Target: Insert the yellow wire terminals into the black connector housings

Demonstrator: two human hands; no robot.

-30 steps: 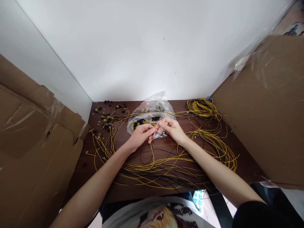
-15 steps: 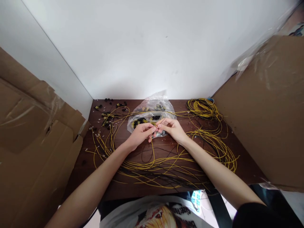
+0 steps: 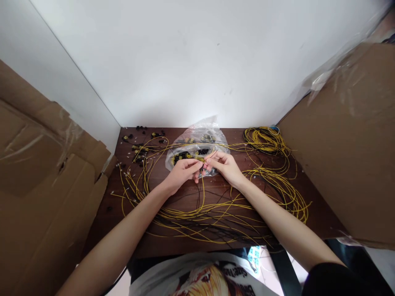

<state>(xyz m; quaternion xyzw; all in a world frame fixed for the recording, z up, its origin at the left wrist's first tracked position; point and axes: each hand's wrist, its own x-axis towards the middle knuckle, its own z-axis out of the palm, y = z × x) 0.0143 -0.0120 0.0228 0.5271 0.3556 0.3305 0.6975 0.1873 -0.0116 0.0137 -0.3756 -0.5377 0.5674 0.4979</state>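
Observation:
Close together over the middle of the table, my left hand (image 3: 187,171) and my right hand (image 3: 222,166) pinch a yellow wire (image 3: 203,193) and a thin black wire (image 3: 198,194) that hang down from the fingers. Short wire ends stick up past my right fingertips. Whatever joins the wires between the fingertips is too small to make out. Just behind the hands lies a clear plastic bag (image 3: 200,130), its mouth toward me, holding black and yellow connectors (image 3: 184,156).
Long yellow and black wires (image 3: 191,214) sweep across the table (image 3: 108,222) in front. A wire coil (image 3: 265,139) lies at the back right. Small black and yellow parts (image 3: 140,150) are scattered back left. Cardboard stands left (image 3: 40,185) and right (image 3: 345,144), with a white wall (image 3: 191,61) behind.
Both hands stay close together and keep their pinch. The hanging yellow wire has shifted slightly to the right, and the black wire's loop below the hands now hangs straighter.

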